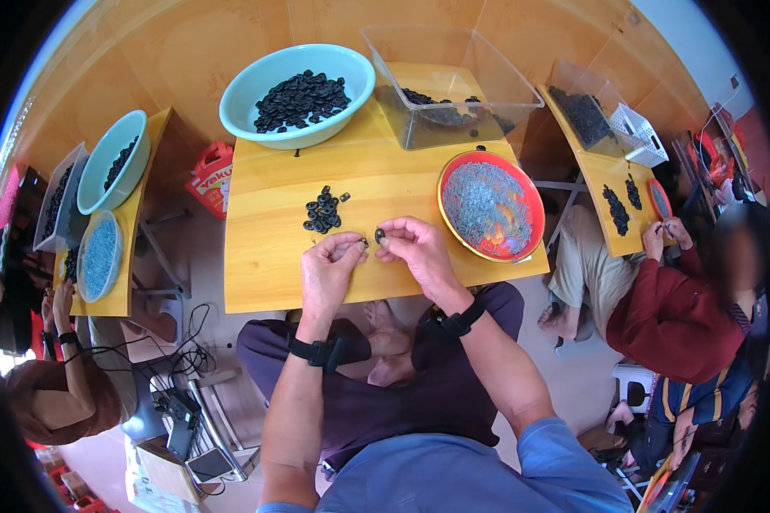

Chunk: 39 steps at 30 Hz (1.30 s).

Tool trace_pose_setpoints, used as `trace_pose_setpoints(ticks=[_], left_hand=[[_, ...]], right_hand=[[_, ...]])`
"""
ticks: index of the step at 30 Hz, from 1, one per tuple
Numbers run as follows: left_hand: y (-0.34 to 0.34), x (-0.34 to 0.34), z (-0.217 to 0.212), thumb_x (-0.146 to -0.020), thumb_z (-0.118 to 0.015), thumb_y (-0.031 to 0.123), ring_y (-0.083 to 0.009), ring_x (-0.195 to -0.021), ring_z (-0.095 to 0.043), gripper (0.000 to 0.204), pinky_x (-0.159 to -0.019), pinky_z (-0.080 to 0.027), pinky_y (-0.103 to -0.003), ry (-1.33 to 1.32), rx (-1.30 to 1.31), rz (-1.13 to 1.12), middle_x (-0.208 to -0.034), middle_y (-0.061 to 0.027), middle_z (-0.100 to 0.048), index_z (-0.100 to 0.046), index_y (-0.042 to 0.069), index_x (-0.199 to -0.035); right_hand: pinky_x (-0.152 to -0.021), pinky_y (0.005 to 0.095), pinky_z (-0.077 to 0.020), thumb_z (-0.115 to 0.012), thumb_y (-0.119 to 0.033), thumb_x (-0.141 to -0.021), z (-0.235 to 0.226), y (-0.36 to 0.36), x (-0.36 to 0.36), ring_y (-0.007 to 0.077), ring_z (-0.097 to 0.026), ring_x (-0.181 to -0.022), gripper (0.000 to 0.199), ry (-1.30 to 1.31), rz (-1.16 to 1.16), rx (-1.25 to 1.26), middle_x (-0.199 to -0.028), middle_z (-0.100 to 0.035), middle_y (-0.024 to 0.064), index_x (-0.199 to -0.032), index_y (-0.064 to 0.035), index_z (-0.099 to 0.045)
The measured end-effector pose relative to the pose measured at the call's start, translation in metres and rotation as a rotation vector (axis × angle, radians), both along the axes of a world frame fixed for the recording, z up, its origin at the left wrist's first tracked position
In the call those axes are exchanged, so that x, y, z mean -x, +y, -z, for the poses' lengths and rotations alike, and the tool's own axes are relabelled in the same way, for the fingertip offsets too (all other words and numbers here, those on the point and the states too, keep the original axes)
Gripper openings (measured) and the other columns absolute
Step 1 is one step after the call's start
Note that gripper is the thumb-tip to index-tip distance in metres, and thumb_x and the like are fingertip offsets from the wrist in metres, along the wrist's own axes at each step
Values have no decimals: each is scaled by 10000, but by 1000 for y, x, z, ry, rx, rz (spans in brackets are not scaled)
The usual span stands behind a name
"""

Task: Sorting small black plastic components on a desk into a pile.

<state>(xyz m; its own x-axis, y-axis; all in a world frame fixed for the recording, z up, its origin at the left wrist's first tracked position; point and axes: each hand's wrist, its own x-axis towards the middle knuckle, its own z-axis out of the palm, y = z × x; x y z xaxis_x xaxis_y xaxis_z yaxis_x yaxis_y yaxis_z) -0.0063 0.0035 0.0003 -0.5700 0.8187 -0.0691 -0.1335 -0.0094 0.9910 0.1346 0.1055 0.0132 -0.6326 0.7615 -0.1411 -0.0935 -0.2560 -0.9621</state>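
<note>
Over the front part of the yellow wooden table [257, 256], my two hands face each other, close but apart. My right hand [417, 253] pinches a small black rounded part [380, 234] between thumb and fingertips. Closed in a pinch as well, my left hand [327, 272] has a small dark piece [364, 243] at its fingertips, too small to name. A loose pile of black ring-like parts [322, 214] lies just beyond my left hand. Right of my right hand stands a round red bowl with a yellow rim [444, 224], filled with small grey-blue slender pieces [486, 198].
At the table's back stand a light-blue basin [239, 120] of black parts and a clear plastic bin [453, 128] holding more. Co-workers sit at side tables, left [137, 231] and right [586, 167]. Cables [188, 346] and a metal stand [218, 419] are at lower left.
</note>
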Motion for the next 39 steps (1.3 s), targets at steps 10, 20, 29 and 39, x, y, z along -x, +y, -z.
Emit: trace_pose_setpoints(ticks=[10, 20, 29, 39], left_hand=[[-1, -2, -3, -907, -703, 41, -102, -766, -672, 179, -716, -537, -221, 61, 39, 3, -868, -70, -722, -688, -64, -1051], [0, 0, -6, -907, -710, 61, -104, -744, -674, 190, -690, -538, -218, 79, 84, 11, -873, -82, -726, -693, -80, -1034], [0, 0, -9, -907, -707, 52, -110, -742, -677, 193, -682, -538, -211, 23, 88, 17, -875, -100, -727, -692, -96, -1031], [0, 0, -11, -894, -717, 54, -115, -731, -685, 192, -668, -549, -218, 12, 106, 14, -854, -108, -729, -700, -94, -1016]], right_hand=[[-703, 268, -568, -606, 9, -886, 1, -2, 0, 145, -682, -786, 214, -12, -10, -49, -966, -680, 115, -1087, 73, -642], [-691, 258, -552, -608, 12, -884, 0, -2, 2, 130, -675, -747, 210, -57, -69, -89, -906, -701, 100, -1086, 47, -655], [-645, 255, -557, -614, 11, -888, 2, -2, 4, 120, -668, -689, 170, -44, -54, -137, -841, -703, 107, -1040, 65, -669], [-711, 260, -557, -606, 22, -874, 2, -7, 4, 129, -680, -763, 235, -72, -20, -168, -928, -720, 110, -1092, 62, -682]])
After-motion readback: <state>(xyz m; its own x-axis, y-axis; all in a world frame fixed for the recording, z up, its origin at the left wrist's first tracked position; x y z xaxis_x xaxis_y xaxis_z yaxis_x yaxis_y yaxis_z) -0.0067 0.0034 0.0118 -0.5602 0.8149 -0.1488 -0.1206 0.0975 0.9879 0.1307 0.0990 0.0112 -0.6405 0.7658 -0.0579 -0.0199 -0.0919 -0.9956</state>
